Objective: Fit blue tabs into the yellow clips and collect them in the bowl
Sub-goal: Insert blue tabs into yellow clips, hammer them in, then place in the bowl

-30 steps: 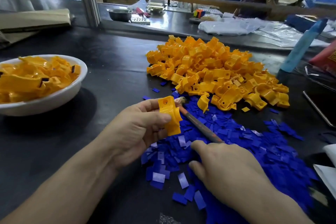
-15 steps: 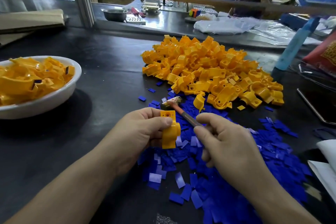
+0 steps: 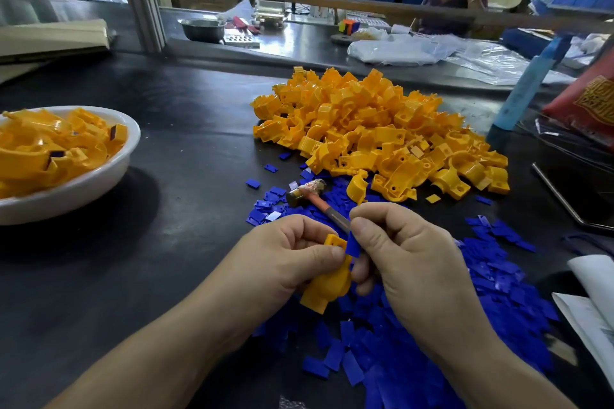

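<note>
At the left edge of the frame, a white bowl [image 3: 83, 189] sat on the dark table [image 3: 166, 242], filled with yellow clips, some showing a blue tab already fitted. It lay well apart from both hands, up and to their left.

In the lower centre, the left hand [image 3: 282, 262] gripped one yellow clip [image 3: 327, 289], thumb and fingers curled round its upper part. The clip's long axis ran steeply, from its flat holed end at the top down and slightly leftward to its free lower end.

Just right of that top end was the blue tab [image 3: 353, 244], pinched between thumb and forefinger of the right hand [image 3: 408, 262]. The tab stood nearly upright, its lower edge touching or just beside the clip's upper right side. The right hand was the nearer one to the joint, so the fit probably turned on pushing the tab leftward and down into the clip.

A small hammer [image 3: 312, 191] lay above the hands, its handle running under the right forefinger; whether that hand also held it could not be told.

Upper right lay the heap of loose clips [image 3: 382, 129], and lower right the spread of loose tabs [image 3: 481, 276].
</note>
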A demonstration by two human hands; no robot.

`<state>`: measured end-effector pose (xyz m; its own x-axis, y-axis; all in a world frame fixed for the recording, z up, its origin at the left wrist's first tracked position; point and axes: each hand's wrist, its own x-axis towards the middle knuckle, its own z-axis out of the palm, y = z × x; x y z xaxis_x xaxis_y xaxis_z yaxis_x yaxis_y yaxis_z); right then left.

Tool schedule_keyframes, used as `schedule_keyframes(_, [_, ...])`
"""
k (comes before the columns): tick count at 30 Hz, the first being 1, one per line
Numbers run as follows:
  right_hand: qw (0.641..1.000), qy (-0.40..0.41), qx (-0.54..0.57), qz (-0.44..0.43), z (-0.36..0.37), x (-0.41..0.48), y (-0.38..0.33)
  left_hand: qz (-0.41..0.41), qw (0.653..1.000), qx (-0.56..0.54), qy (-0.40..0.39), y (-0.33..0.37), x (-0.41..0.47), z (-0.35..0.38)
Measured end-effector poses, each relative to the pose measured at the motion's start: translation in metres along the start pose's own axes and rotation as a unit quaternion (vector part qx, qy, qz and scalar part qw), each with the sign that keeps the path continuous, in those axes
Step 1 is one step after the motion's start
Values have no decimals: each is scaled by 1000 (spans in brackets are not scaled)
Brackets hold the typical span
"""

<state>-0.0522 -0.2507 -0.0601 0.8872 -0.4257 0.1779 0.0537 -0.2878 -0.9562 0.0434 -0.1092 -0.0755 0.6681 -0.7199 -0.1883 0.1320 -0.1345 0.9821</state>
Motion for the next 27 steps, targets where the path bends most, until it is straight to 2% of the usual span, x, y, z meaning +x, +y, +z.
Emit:
schedule_keyframes(4, [985,44,-142,-91,7,-3,1,-8,1000,-8,-15,-1,1,2])
schedule_keyframes(7, [970,85,-178,-144,9,-3,2,2,999,-31,-28,0,-1,4])
schedule_keyframes(10, [958,91,-206,-177,10,-2,6,22,999,-39,-27,0,-2,6])
schedule_keyframes(16, [948,82,-243,-190,9,-1,8,54,997,-33,42,-3,0,7])
schedule_keyframes(23, [977,34,-175,-115,9,-3,7,75,995,-28,61,-6,2,3])
schedule_keyframes(27, [957,39,-224,-181,7,-2,5,91,994,-8,57,-6,2,3])
